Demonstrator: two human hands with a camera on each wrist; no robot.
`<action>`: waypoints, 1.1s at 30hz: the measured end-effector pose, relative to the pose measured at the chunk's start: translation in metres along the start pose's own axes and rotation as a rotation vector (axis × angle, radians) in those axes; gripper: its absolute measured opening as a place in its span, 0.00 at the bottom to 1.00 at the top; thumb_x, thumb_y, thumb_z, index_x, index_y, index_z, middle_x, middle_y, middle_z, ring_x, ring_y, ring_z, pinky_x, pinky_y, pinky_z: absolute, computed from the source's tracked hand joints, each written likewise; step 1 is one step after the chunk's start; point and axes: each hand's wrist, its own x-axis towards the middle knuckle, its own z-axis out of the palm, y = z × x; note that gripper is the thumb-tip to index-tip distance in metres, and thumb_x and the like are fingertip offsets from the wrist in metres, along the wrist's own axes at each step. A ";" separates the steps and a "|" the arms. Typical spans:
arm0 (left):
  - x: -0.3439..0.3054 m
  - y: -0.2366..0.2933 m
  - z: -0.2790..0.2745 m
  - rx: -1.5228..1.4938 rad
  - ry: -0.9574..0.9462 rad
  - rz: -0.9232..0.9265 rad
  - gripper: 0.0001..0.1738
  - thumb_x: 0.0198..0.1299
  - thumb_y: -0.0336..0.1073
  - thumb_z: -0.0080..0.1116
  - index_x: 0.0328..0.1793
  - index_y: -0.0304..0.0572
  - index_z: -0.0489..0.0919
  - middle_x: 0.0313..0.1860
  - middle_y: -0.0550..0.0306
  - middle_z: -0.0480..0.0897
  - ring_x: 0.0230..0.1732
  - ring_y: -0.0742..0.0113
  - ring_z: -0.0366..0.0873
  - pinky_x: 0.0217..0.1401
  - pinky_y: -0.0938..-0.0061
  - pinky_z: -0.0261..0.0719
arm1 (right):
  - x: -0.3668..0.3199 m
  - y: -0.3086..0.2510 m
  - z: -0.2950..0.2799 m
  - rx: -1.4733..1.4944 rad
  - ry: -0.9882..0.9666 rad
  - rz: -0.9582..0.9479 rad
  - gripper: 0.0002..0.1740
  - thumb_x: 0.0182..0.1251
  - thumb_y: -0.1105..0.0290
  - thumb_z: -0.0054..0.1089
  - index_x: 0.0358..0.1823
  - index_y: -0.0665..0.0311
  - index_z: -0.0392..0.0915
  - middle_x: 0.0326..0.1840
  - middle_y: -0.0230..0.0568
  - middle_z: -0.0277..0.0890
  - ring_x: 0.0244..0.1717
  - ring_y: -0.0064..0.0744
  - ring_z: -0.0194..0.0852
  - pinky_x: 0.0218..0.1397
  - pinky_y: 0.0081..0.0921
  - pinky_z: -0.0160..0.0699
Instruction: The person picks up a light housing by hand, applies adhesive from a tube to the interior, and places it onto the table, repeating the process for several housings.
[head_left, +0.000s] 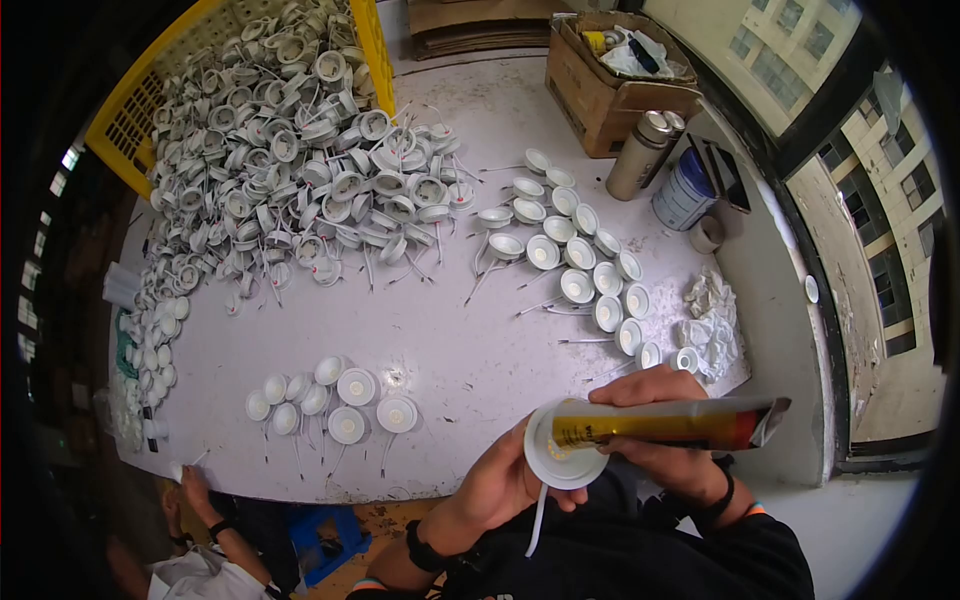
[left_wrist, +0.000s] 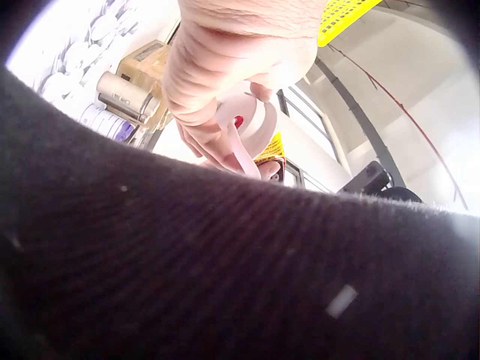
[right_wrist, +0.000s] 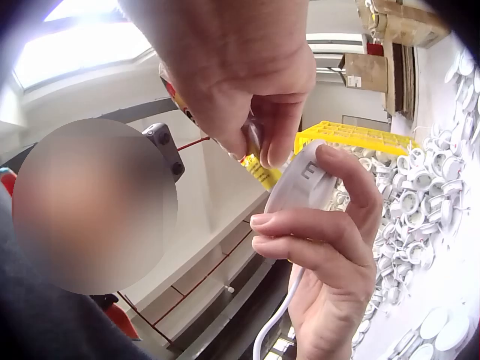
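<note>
Nearest my head camera, a yellow and red tube (head_left: pixel 655 425) is lying level across my view, its crumpled end pointing to the right. My right hand (head_left: pixel 685 468) is gripping it, fingers curling round from both sides, and its other end is reaching over the round white fitting (head_left: pixel 550 472). I cannot tell whether tube and fitting are touching. My left hand (head_left: pixel 500 480) is holding that fitting by its rim between thumb and fingers, just in front of the table (head_left: pixel 280 340), with a white cable (head_left: pixel 538 520) hanging down from it.

On the table beyond, a small cluster of fittings (head_left: pixel 348 425) is sitting left of my hands, cables trailing. Off to the lower left, a person in a white top (head_left: pixel 200 575) is working near the table corner, and a blue stool (head_left: pixel 335 545) is standing between us. Farther right, a larger spread of fittings (head_left: pixel 577 285) is running in slanting rows, with crumpled white paper (head_left: pixel 710 320) lying beside it. Behind the paper, a tape roll (head_left: pixel 706 236), a white tub (head_left: pixel 683 195) with a blue lid and metal flasks (head_left: pixel 637 160) are standing by the wall. Farther still, an open cardboard box (head_left: pixel 600 115) is holding odds and ends, while a big heap of fittings (head_left: pixel 300 170) is spilling from a yellow crate (head_left: pixel 375 55) at the far left.
</note>
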 end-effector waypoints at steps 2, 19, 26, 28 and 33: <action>0.000 0.000 -0.002 -0.014 -0.020 0.006 0.32 0.61 0.54 0.27 0.61 0.34 0.52 0.43 0.41 0.72 0.36 0.57 0.77 0.34 0.71 0.78 | 0.003 -0.004 -0.002 -0.053 -0.005 -0.012 0.18 0.46 0.79 0.61 0.40 0.66 0.67 0.40 0.47 0.71 0.43 0.36 0.71 0.45 0.26 0.71; -0.005 0.011 0.003 0.093 0.174 0.155 0.29 0.61 0.53 0.28 0.55 0.33 0.61 0.39 0.44 0.74 0.32 0.58 0.76 0.29 0.71 0.76 | 0.006 -0.034 -0.012 -0.177 -0.188 0.209 0.12 0.50 0.75 0.60 0.37 0.68 0.70 0.34 0.40 0.74 0.35 0.27 0.75 0.39 0.21 0.73; 0.000 0.006 -0.001 0.019 0.044 0.169 0.32 0.60 0.57 0.26 0.55 0.35 0.62 0.40 0.46 0.74 0.34 0.60 0.74 0.31 0.73 0.74 | 0.007 -0.003 0.016 0.320 -0.018 0.273 0.14 0.51 0.75 0.58 0.38 0.73 0.67 0.37 0.49 0.71 0.29 0.28 0.74 0.29 0.18 0.74; 0.001 0.007 0.003 0.023 0.036 0.165 0.33 0.60 0.58 0.25 0.56 0.36 0.61 0.38 0.47 0.74 0.33 0.62 0.74 0.30 0.76 0.74 | 0.010 -0.001 0.020 0.199 0.089 0.181 0.14 0.53 0.77 0.56 0.41 0.72 0.66 0.37 0.42 0.71 0.36 0.26 0.72 0.40 0.21 0.74; -0.002 0.009 -0.003 0.008 0.072 0.169 0.32 0.61 0.57 0.23 0.56 0.36 0.61 0.37 0.47 0.74 0.34 0.62 0.74 0.32 0.74 0.74 | 0.012 0.012 0.019 0.267 0.148 0.177 0.14 0.52 0.79 0.56 0.40 0.71 0.66 0.37 0.45 0.71 0.32 0.26 0.73 0.34 0.21 0.75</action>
